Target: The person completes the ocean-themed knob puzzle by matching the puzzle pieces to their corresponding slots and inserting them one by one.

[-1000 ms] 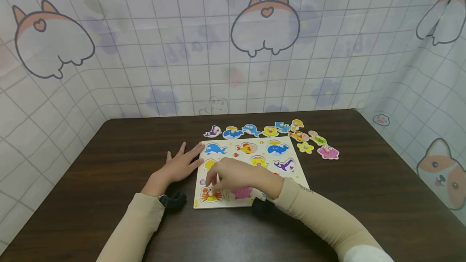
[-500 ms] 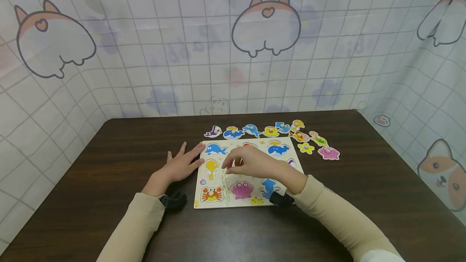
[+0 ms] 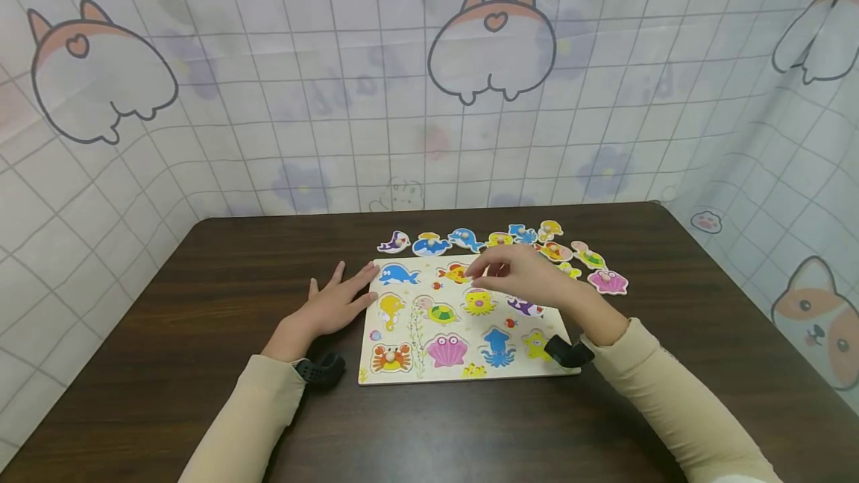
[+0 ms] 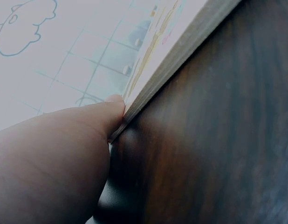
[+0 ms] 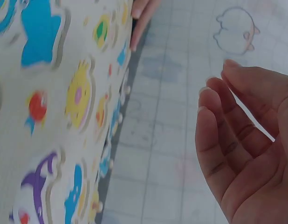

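A wooden puzzle board (image 3: 463,326) with printed sea animals lies on the table. My left hand (image 3: 329,310) has its fingers spread, with its fingertips at the board's upper left edge; in the left wrist view the thumb (image 4: 113,109) touches that edge. Over the upper right of the board is my right hand (image 3: 523,274), fingers loosely bent and holding nothing, as the right wrist view shows its bare palm (image 5: 260,186). A knobbed crab piece (image 3: 391,358) sits in the lower left of the board. The hand covers part of the fish and whale pictures.
Behind the board lie several knobbed pieces, among them a purple whale (image 3: 394,242), a blue whale (image 3: 431,245) and a dolphin (image 3: 466,239). To the right are a turtle (image 3: 589,256) and a pink shell (image 3: 608,282). A patterned cloth (image 3: 335,95) hangs behind the dark table (image 3: 201,304).
My right hand has let go of the crab piece's knob and moved up and right across the board toward the loose pieces. The crab stays in place, and my left hand has not moved.
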Available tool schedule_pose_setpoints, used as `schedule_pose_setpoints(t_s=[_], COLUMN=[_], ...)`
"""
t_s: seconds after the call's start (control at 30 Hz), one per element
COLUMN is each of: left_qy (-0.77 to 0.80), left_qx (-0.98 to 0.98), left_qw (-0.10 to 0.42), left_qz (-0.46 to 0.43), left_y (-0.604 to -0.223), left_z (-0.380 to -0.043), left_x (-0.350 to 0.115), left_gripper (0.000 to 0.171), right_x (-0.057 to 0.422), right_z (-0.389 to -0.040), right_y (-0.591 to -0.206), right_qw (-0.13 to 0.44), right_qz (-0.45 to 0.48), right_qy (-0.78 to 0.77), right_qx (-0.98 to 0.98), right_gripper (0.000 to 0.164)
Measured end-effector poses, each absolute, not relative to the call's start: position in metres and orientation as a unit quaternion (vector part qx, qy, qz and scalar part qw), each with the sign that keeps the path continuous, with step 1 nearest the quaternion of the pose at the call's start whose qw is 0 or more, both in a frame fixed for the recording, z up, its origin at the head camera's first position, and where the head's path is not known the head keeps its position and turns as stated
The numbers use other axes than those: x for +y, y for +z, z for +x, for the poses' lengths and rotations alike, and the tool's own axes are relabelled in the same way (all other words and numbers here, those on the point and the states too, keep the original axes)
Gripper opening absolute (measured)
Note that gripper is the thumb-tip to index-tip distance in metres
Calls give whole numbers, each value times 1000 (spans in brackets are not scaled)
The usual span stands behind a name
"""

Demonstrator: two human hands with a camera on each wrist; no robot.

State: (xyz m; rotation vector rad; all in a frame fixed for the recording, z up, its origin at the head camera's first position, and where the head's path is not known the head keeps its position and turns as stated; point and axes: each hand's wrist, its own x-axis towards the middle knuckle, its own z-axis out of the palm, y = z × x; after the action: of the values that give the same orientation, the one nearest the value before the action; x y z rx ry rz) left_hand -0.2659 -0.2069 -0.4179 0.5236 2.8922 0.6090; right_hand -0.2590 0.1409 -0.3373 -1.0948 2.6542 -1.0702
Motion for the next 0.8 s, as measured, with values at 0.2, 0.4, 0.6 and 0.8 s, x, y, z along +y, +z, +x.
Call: schedule_pose_setpoints(t_s=[0.2,0.4,0.6,0.8], left_qy=[207,198,195,202], left_qx=[959,962,964,963], left_qw=[72,73,69,74], left_qz=[180,176,169,164], left_y=[-416,-418,-420,-418], left_z=[-265,-266,-268,-265], left_x=[-207,-208,-207,-206], left_gripper=[62,63,64,64], right_x=[176,217,248,266], right_z=[-267,-280,-288,-292], right_y=[-338,-346,-350,-355], right_qw=[24,12,14,36], right_qz=[-311,-254,-209,-168], right_qy=[-350,-350,-360,-360], right_qx=[883,901,909,917], right_gripper=[21,27,31,32])
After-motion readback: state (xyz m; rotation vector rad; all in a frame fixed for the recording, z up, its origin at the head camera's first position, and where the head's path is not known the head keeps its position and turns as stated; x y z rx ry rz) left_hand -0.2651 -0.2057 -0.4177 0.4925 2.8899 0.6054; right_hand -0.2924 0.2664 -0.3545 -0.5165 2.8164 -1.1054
